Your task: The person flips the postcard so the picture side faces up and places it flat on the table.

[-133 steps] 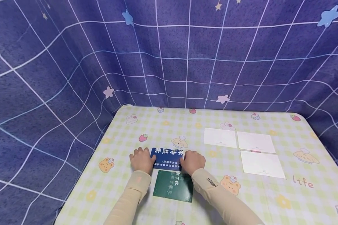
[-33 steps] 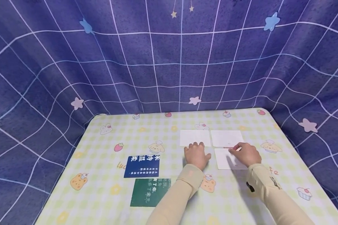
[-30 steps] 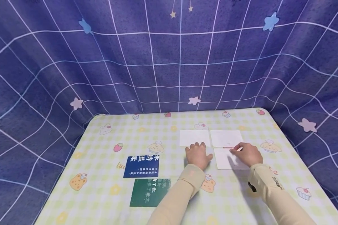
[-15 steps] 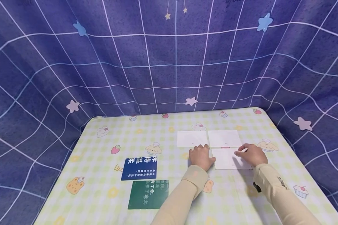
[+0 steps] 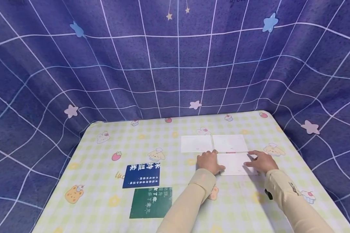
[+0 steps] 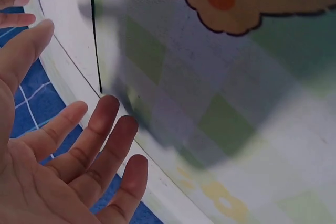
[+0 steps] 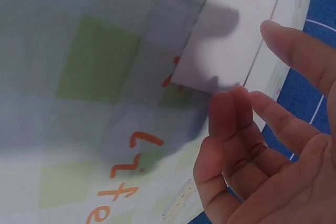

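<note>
Spreading wider now, right hand point(image 5: 263, 162) faces left hand point(image 5: 209, 162) across the nearest white card point(image 5: 234, 165), grips unclenched.

Your fingers point(image 7: 223, 116) sit at 4 o'clock, tips against or just beside the white card point(image 7: 236, 45) toward 1; orange letters point(image 7: 128, 187) mark the worktop point(image 7: 94, 61) at 7 o'clock.

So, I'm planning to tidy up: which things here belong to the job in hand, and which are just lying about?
Job in hand:
near white card, between left grip and right grip
probably far left white card, far right white card, blue card, green card

Just there:
tablecloth
curtain
</note>
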Demonstrator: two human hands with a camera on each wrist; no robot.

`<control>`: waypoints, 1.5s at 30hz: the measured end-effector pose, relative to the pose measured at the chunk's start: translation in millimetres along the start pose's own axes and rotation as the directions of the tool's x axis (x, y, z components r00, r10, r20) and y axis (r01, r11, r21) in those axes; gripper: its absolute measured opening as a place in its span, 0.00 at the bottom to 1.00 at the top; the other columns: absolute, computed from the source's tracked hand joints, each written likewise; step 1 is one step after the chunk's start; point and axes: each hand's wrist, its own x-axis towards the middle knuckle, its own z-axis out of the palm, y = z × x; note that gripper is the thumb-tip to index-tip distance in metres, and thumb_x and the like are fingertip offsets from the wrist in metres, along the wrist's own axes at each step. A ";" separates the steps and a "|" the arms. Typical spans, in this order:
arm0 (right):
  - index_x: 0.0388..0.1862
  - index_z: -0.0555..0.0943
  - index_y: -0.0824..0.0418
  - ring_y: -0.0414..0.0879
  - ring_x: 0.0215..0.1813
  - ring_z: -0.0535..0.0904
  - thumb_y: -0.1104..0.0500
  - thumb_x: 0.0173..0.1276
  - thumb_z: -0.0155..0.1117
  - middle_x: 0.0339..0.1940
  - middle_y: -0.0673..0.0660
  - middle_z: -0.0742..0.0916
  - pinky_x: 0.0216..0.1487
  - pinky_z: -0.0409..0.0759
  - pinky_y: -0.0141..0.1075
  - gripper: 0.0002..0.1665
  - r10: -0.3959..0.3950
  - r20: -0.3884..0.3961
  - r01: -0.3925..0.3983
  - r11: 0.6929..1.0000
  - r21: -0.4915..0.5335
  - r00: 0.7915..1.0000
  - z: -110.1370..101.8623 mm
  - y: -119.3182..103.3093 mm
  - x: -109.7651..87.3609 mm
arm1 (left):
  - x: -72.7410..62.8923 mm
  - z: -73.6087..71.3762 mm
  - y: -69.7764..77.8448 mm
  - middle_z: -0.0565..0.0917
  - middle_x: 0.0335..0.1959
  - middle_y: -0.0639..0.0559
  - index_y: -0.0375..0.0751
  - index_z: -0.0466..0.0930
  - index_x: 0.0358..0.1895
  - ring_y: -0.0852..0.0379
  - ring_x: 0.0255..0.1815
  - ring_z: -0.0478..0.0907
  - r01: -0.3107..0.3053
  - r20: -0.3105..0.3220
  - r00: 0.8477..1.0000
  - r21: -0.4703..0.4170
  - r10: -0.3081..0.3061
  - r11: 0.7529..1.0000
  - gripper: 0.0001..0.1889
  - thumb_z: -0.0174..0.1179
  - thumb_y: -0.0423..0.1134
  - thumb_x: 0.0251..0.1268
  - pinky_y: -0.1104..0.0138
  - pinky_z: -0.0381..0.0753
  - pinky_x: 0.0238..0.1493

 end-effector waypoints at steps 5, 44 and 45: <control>0.73 0.66 0.71 0.61 0.43 0.80 0.51 0.63 0.75 0.47 0.74 0.84 0.45 0.77 0.52 0.47 0.010 0.004 -0.010 1.000 0.024 1.000 3.0 5.1 1.1 | 4.2 1.9 -1.4 0.85 0.50 0.55 0.55 0.78 0.65 0.55 0.52 0.81 -0.015 0.042 0.999 0.011 0.014 1.000 0.39 0.75 0.65 0.49 0.60 0.77 0.57; 0.78 0.57 0.72 0.76 0.66 0.67 0.45 0.58 0.78 0.70 0.81 0.67 0.63 0.71 0.61 0.61 0.116 0.078 -0.125 0.985 0.122 0.990 3.5 13.3 2.7 | 4.6 13.9 -3.0 0.81 0.53 0.55 0.61 0.68 0.70 0.56 0.53 0.76 -0.038 0.009 0.999 -0.010 0.038 0.999 0.47 0.78 0.62 0.42 0.62 0.78 0.53; 0.76 0.60 0.72 0.76 0.66 0.67 0.45 0.58 0.79 0.71 0.81 0.65 0.60 0.73 0.60 0.59 0.115 0.075 -0.123 0.984 0.126 0.991 2.8 12.8 1.6 | 4.0 14.1 -3.1 0.81 0.53 0.55 0.61 0.68 0.71 0.56 0.53 0.76 -0.038 0.005 0.999 -0.012 0.038 0.999 0.47 0.79 0.61 0.42 0.62 0.78 0.53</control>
